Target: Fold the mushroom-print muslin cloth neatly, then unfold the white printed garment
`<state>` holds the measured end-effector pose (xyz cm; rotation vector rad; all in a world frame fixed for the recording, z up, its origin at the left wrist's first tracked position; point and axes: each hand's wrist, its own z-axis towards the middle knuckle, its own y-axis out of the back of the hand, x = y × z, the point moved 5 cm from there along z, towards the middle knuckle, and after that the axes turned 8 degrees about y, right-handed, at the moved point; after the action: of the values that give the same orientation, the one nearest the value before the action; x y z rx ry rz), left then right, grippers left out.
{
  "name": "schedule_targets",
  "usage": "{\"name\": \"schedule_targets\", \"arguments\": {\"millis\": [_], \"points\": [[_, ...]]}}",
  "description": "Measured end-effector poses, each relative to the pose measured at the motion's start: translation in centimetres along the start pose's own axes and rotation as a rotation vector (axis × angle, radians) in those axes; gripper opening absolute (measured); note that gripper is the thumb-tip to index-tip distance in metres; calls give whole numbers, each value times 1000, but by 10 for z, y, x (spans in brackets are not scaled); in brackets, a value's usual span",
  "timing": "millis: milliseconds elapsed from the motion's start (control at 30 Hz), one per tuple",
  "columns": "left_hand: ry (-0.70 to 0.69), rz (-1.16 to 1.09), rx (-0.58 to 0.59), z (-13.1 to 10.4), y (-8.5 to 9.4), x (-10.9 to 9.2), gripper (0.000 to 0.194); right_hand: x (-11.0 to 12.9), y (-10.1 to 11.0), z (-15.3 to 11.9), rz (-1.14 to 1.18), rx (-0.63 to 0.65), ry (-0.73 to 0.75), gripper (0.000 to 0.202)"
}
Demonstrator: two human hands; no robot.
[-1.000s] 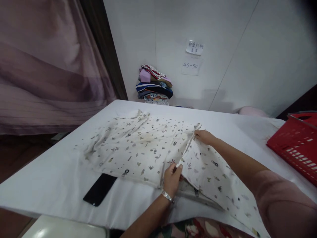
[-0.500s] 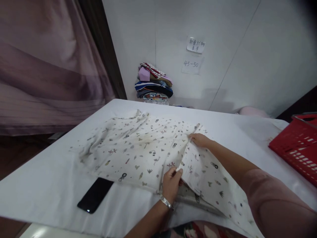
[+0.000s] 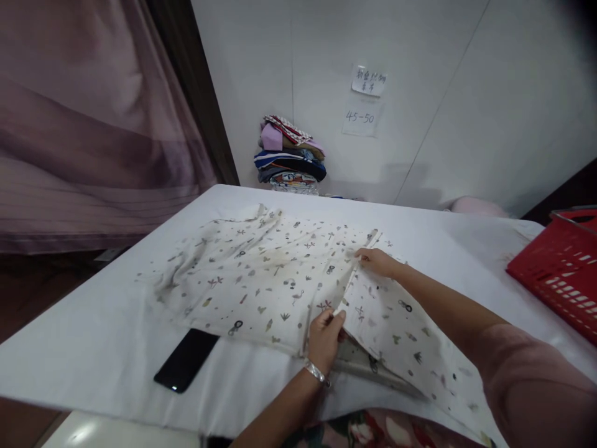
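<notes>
A white printed cloth (image 3: 261, 280) with small dark, red and green motifs lies spread and creased over the table. Its right part is lifted and folded along a line running between my hands. My left hand (image 3: 325, 336), with a silver bracelet at the wrist, pinches the near end of that folded edge. Farther along the same edge, my right hand (image 3: 375, 261) grips the cloth with fingers closed. The cloth's near right portion hangs toward my body, and the underside of the fold is partly hidden. To the left of the left hand rests a black phone (image 3: 186, 359).
The table (image 3: 93, 336) has a white cover. At the right stands a red plastic basket (image 3: 559, 274). Behind the table rises a stack of folded fabrics (image 3: 291, 155) against the wall, below handwritten paper notes (image 3: 361, 118). A pink curtain (image 3: 93, 124) hangs at left.
Both hands keep their hold on the folded edge with hardly any movement. The camera view has shifted slightly, so the phone and cloth appear a little farther right.
</notes>
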<state>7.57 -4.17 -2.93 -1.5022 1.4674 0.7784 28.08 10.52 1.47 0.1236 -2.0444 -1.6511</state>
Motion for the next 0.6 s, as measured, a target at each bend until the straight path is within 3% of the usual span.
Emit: {"name": "schedule_targets", "arguments": {"millis": [133,233,600], "points": [[-12,-14,4,0,-1,0,33,22,-10,-15,112,41,95,30],[-5,-28,8,-1,0,-1,31,31,-14,-20,72,74,120,29],[7,-32,13,-2,-1,-3,34,37,-16,-12,-113,63,127,17]]}}
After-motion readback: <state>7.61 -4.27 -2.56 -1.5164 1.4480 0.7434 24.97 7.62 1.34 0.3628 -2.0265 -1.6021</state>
